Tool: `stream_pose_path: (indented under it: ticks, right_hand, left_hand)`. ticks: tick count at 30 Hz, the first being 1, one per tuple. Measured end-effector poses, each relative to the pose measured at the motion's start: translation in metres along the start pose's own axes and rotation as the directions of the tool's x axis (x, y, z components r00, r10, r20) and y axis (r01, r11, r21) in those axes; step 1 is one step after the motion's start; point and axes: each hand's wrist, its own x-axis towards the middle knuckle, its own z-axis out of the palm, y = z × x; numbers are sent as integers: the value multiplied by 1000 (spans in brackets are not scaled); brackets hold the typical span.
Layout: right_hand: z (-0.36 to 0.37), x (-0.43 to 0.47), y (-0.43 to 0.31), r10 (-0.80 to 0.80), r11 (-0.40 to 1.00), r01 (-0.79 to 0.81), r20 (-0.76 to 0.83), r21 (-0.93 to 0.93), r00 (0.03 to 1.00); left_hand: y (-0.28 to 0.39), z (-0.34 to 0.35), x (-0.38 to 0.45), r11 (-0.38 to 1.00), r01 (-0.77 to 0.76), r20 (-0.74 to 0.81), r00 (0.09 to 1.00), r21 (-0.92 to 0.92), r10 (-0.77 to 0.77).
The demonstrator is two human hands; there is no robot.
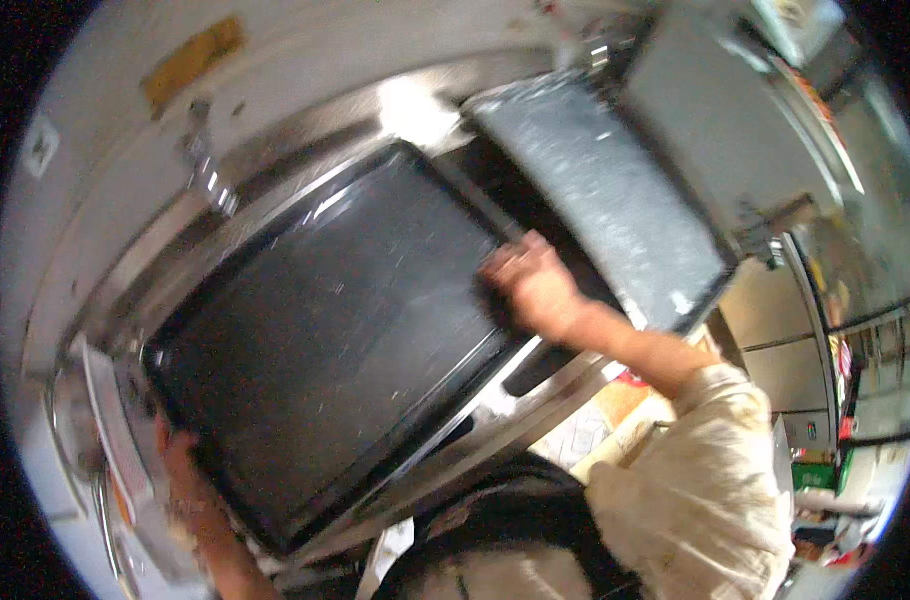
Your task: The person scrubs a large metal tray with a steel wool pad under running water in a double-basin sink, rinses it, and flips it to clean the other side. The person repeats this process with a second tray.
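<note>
A large black rectangular baking tray (335,300) with a raised rim lies tilted across a metal sink (335,169). Its dark surface shines as if wet. At its left rim is my left hand (178,454), blurred, with the fingers partly hidden by the edge. My right hand (533,289) is curled over the right rim; motion blur hides its fingertips, and a dark patch shows just beneath it. Right of this tray a second rectangular tray (612,202) has a grey, wet-looking surface, with a dark gap between the two.
Behind the sink, a metal tap (213,180) projects from the pale wall (117,127). A white rack-like panel (113,420) stands at the left. Papers (575,439) lie below my right forearm. Steel cabinet doors (781,360) are at the right, near a green container (819,476).
</note>
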Motion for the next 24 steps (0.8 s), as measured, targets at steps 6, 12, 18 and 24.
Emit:
stream_pose_path:
  ticks: [6, 12, 18, 24]
  right_hand:
    - [-9, -13, -61, 109, 951, -74, -103, 299, 989]
    - [-21, -42, -78, 111, 720, 24, -148, 694, 983]
    - [-73, -87, -64, -324, 659, 505, -396, 557, 859]
    - [-37, -91, -22, -250, 816, 410, -391, 406, 886]
  left_hand:
    - [26, -15, -21, 1000, -10, 58, 998, 19, 9]
    - [37, -46, -48, 996, -33, 95, 995, 83, 25]
    - [27, -76, -56, 975, 7, -19, 1000, 222, -3]
    - [36, -65, -66, 990, 99, -130, 988, 104, -85]
